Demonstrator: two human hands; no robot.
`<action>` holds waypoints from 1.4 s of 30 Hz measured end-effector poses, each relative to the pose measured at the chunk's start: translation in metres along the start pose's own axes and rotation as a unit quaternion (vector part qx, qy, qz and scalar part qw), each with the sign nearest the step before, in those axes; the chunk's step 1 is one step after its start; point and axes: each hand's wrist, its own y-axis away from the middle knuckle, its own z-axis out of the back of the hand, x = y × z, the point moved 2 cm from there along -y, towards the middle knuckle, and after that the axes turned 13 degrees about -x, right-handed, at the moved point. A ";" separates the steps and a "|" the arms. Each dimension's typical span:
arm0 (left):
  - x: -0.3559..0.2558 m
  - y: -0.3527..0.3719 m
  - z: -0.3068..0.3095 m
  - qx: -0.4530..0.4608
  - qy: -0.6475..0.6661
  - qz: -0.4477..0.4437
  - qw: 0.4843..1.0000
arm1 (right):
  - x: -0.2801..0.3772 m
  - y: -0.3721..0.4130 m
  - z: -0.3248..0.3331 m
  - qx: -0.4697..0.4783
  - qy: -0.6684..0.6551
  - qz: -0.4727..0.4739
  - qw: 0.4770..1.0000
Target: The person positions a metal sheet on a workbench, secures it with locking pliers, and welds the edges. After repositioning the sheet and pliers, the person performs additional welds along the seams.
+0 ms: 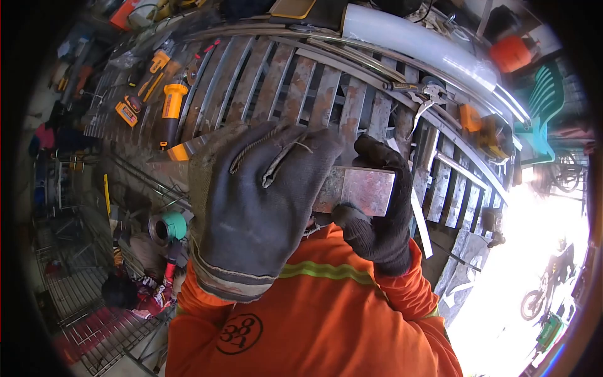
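Close to my chest, a reddish-grey metal block point(367, 191) with flat faces sits between my two gloved hands. My right hand point(383, 213), in a dark knit glove, grips its right end, with the thumb at the lower edge and the fingers curled round the far side. My left hand point(267, 195) wears a large grey leather glove, its back turned up. It reaches to the block's left end; its fingertips are hidden behind the glove, so its hold cannot be made out.
Beyond my hands lies a slatted metal bench point(295, 85) bearing a yellow angle grinder point(174, 103), locking pliers point(414, 88) and a large pale pipe point(421, 47). A green chair point(545, 107) stands right. A person point(147, 292) is low at the left, near a green-and-grey roll point(168, 227).
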 end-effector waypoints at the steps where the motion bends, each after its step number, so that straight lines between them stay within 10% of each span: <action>1: 0.004 -0.001 -0.001 -0.031 0.001 -0.068 0.997 | 0.001 0.001 -0.002 -0.003 0.003 -0.004 1.000; 21: -0.017 -0.036 -0.006 -0.055 0.024 -0.253 0.966 | -0.007 -0.020 0.020 0.091 -0.092 0.073 0.989; 23: -0.014 -0.036 -0.006 0.099 0.136 0.097 0.981 | -0.007 -0.021 0.020 0.082 -0.075 0.089 0.990; 27: -0.002 -0.030 -0.019 0.053 0.133 0.019 0.989 | -0.008 -0.019 0.026 0.061 -0.087 0.078 0.991; 31: 0.004 -0.030 -0.020 0.018 0.129 -0.019 0.991 | -0.019 -0.024 0.053 0.076 -0.013 0.014 0.997; 35: -0.002 -0.027 -0.014 0.017 0.112 0.035 0.993 | -0.087 -0.042 0.099 -0.137 0.055 -0.223 0.964; 42: -0.004 -0.027 -0.015 0.015 -0.003 -0.065 0.998 | -0.198 -0.117 0.123 -0.062 0.388 -0.145 0.908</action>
